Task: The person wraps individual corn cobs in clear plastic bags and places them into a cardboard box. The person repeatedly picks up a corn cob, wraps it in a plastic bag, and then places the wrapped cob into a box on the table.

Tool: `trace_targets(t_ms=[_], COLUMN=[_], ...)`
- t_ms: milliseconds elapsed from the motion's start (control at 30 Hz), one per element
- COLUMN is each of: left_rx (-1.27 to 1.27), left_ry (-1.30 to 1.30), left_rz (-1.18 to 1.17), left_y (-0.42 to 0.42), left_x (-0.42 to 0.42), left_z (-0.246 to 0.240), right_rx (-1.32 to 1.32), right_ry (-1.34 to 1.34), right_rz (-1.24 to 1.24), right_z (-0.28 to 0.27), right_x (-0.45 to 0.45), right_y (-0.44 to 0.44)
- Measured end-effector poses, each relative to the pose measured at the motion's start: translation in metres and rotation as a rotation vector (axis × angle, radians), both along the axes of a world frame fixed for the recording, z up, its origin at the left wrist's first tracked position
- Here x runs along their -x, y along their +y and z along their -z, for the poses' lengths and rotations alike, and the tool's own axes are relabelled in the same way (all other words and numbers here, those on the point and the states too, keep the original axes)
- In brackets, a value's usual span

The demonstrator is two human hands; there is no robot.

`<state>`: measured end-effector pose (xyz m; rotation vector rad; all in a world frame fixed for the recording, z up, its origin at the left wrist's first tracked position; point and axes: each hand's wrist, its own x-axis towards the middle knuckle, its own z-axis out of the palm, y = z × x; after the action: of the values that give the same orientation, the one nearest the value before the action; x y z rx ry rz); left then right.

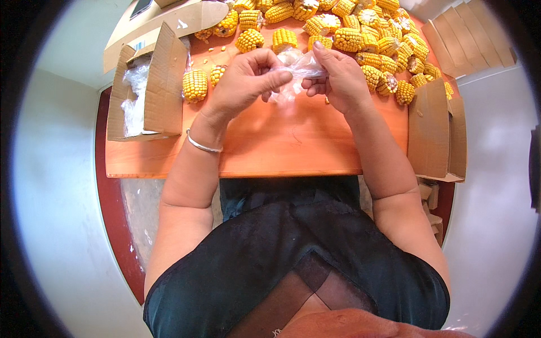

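Between my hands, above the orange wooden table [291, 148], a crumpled clear plastic bag [302, 69] is stretched out. My left hand [253, 78] pinches its left end between thumb and fingers; a light bangle circles that wrist. Its right end is gripped by my right hand [338, 74], thumb raised. Loose plastic hangs below, and whether anything is inside it cannot be told. Just beyond the bag stand short pieces of yellow corn cob [285, 40]. Another cob piece [195, 85] lies to the left of my left hand, beside some clear film.
Many cut corn cobs [386, 46] are heaped at the back right. At the left stands an open cardboard box [162, 84] holding clear plastic bags [137, 101]. Another open cardboard box [429, 131] is at the right edge, with stacked cardboard [467, 40] behind. Loose kernels lie about.
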<state>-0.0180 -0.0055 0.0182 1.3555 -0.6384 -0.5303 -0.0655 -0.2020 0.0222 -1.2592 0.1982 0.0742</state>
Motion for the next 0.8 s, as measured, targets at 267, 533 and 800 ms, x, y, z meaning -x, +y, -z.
trace_targets(t_ms=[267,533,800], left_rx=[0.134,0.151,0.155], left_ry=[0.141,0.214,0.164], left_rz=[0.13,0.12,0.111], left_y=[0.005,0.007,0.011], left_x=[-0.01,-0.007,-0.011], left_z=[0.002,-0.002,-0.001], right_rx=[0.339,0.736,0.273], right_ry=[-0.49,-0.791,-0.417], right_rz=[0.191,-0.101,-0.115], right_z=[-0.005,0.001,0.003], right_x=[-0.005,-0.001,0.0], right_y=[-0.01,-0.011,-0.009])
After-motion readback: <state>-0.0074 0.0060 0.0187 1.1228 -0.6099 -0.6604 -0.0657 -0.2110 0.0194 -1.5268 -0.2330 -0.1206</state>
